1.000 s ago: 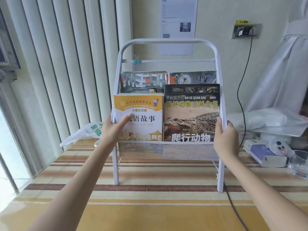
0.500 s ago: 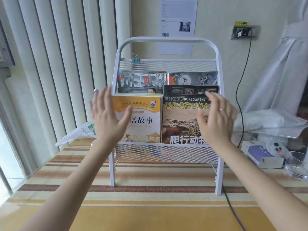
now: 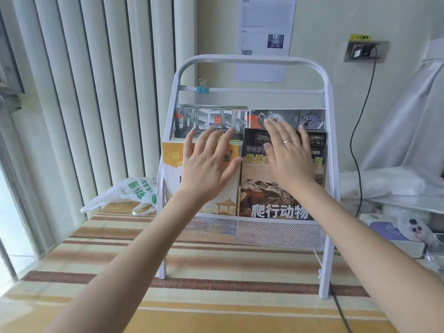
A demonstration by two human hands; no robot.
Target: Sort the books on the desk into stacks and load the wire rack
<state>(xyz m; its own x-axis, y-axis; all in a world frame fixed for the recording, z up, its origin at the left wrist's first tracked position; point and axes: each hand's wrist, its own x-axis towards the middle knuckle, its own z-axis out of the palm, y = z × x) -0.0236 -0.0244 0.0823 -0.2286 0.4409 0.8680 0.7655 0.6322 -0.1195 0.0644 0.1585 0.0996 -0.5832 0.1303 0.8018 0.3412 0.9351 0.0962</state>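
The striped orange and brown desk point(image 3: 216, 306) carries a tall white wire rack point(image 3: 249, 61) with mesh pockets, standing upright near the wall. No loose books show on the bare desk in front of it, so the loading looks close to done.

The rack's lower front pocket holds two upright books side by side: a yellow and white storybook point(image 3: 173, 174) on the left and a dark reptile encyclopedia with a crocodile cover point(image 3: 271, 198) on the right, their long axes vertical and their covers facing the person. Behind and above them, the upper tier holds a grey ink-wash picture book point(image 3: 209, 118) on the left and a dark illustrated book point(image 3: 310, 118) on the right.

The left hand point(image 3: 211, 162) hovers open in front of the storybook's upper half, fingers spread wide, holding nothing. The right hand point(image 3: 290, 155), wearing a ring, is likewise flat and spread, empty, over the top of the encyclopedia. Whether either palm touches a cover cannot be told.

Each hand faces its own book straight ahead, so a forward press would seat both against the tier behind; the fingertips already reach past the front books' top edges toward the upper row.

A small blue binder clip point(image 3: 201, 88) sits on the rack's top rail.
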